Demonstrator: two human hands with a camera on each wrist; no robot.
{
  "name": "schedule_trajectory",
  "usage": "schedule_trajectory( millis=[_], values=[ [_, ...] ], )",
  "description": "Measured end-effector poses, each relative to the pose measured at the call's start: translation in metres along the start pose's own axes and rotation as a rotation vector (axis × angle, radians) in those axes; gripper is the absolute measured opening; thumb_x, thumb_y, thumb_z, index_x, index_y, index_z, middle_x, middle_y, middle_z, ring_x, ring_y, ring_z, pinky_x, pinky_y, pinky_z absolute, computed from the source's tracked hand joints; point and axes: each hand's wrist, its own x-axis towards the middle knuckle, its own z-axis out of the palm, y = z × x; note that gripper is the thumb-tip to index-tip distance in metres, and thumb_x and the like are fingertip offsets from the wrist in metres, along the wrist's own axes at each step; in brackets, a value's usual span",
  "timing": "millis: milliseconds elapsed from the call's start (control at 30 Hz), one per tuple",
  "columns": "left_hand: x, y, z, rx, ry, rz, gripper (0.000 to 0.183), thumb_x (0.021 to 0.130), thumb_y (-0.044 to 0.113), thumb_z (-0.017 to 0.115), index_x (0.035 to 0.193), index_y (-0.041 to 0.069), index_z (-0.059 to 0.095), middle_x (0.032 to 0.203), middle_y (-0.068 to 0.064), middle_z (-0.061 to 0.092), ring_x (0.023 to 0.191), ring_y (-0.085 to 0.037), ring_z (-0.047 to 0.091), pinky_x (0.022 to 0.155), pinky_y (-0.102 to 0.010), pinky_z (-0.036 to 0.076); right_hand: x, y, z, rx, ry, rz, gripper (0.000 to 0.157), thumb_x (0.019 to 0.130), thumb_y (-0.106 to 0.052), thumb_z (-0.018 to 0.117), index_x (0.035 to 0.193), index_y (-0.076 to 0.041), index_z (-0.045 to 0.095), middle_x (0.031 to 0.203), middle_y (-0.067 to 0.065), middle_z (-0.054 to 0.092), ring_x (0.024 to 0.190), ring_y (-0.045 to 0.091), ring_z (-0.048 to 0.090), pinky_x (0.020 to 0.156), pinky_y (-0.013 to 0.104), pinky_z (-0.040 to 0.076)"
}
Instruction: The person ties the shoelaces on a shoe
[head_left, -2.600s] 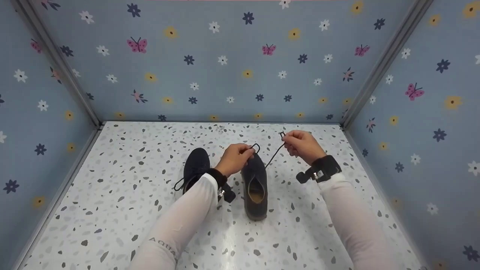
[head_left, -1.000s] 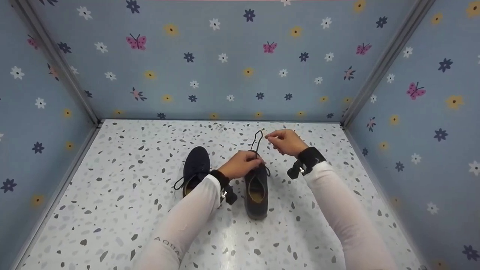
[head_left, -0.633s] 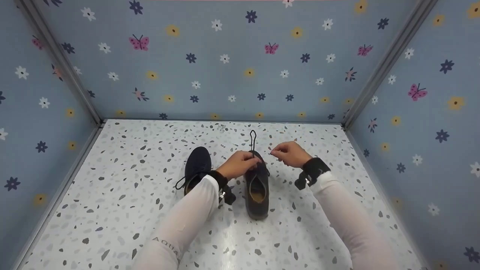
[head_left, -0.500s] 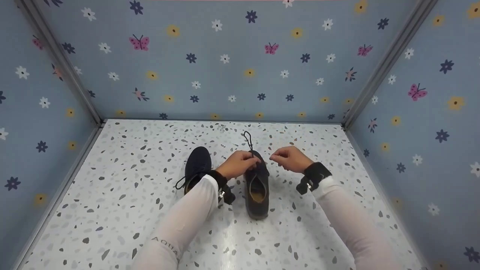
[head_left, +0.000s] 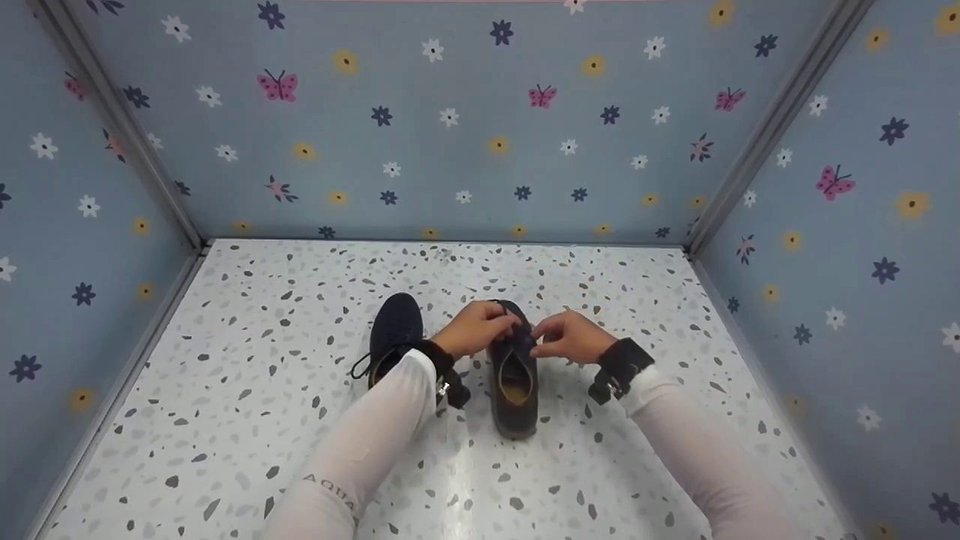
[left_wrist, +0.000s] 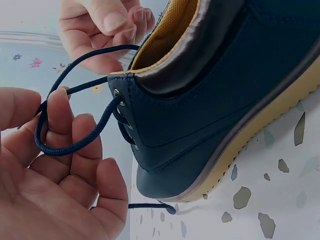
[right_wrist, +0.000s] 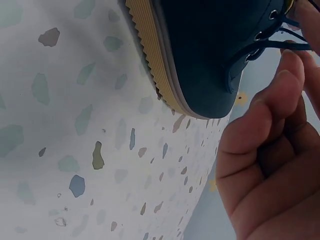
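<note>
A dark blue lace-up shoe [head_left: 514, 416] with a yellow lining and ridged sole stands on the floor, toe toward the far wall. My left hand [head_left: 476, 328] is over its toe and pinches the dark shoelace [left_wrist: 65, 150] where strands cross, with a loop bowing out in the left wrist view. My right hand [head_left: 574, 337] is at the shoe's right side, thumb and forefinger apart in the head view. In the right wrist view its forefinger tip is right at a lace strand [right_wrist: 272, 45] near the eyelets. Another strand [left_wrist: 150, 205] trails past the toe in the left wrist view.
A matching shoe [head_left: 395, 319] stands to the left, its lace looped out at the side and its heel hidden by my left arm. The speckled floor [head_left: 300, 420] meets blue panels [head_left: 450, 82] patterned with flowers and butterflies at the back and both sides.
The right hand has let go of its loop and come in left to the shoe, thumb and forefinger parting. The loop that stood past the toe has dropped. The left hand keeps hold.
</note>
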Motion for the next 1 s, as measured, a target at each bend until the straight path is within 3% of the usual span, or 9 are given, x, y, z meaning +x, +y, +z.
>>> schedule_trajectory(
  millis=[133, 400, 767, 1000],
  values=[
    [0.0, 0.0, 0.0, 0.0, 0.001, 0.007, 0.028, 0.104, 0.026, 0.062, 0.087, 0.006, 0.07, 0.078, 0.003, 0.062, 0.073, -0.01, 0.055, 0.069, -0.023, 0.046, 0.0, -0.003, -0.002, -0.033, 0.029, -0.001, 0.009, 0.094, -0.023, 0.079, 0.098, -0.015, 0.082, 0.085, -0.005, 0.075, 0.073, 0.007, 0.059, 0.065, 0.025, 0.049],
    [0.0, 0.002, -0.001, 0.001, 0.01, 0.001, 0.029, 0.105, 0.027, 0.061, 0.094, 0.004, 0.074, 0.087, -0.001, 0.07, 0.079, -0.01, 0.061, 0.075, -0.025, 0.052, -0.005, -0.009, -0.019, -0.058, 0.06, -0.004, 0.012, 0.097, -0.022, 0.075, 0.1, -0.012, 0.082, 0.095, 0.007, 0.08, 0.078, 0.008, 0.064, 0.071, 0.026, 0.053],
    [0.002, -0.003, -0.001, 0.028, 0.039, 0.014, 0.029, 0.104, 0.026, 0.062, 0.094, 0.003, 0.076, 0.082, 0.003, 0.068, 0.078, -0.009, 0.059, 0.073, -0.022, 0.05, -0.014, -0.013, -0.039, -0.087, 0.13, -0.022, 0.012, 0.097, -0.022, 0.075, 0.096, -0.012, 0.082, 0.09, 0.006, 0.078, 0.075, 0.011, 0.06, 0.073, 0.032, 0.05],
    [0.002, -0.004, -0.001, 0.041, 0.04, 0.019, 0.028, 0.105, 0.025, 0.061, 0.098, 0.003, 0.077, 0.091, -0.004, 0.074, 0.083, -0.01, 0.062, 0.075, -0.023, 0.05, -0.023, -0.013, -0.054, -0.058, 0.104, -0.002, 0.014, 0.099, -0.023, 0.072, 0.091, -0.013, 0.078, 0.076, -0.001, 0.068, 0.064, 0.009, 0.056, 0.062, 0.027, 0.047]
  ],
)
